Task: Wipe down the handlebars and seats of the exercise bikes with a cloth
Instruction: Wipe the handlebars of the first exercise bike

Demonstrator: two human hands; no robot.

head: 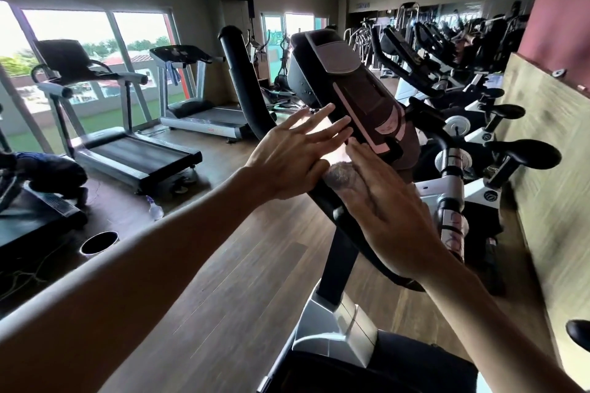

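Both hands reach out to the exercise bike [332,268] straight ahead. The left hand [287,163] is open, fingers spread flat, fingertips touching the lower edge of the tilted console [357,96]. The right hand [388,214] is also open, palm down on a grey cloth [343,177] that sits on the handlebar [322,198] between the 2 hands. A spray bottle [154,207] stands on the floor well left of the left hand.
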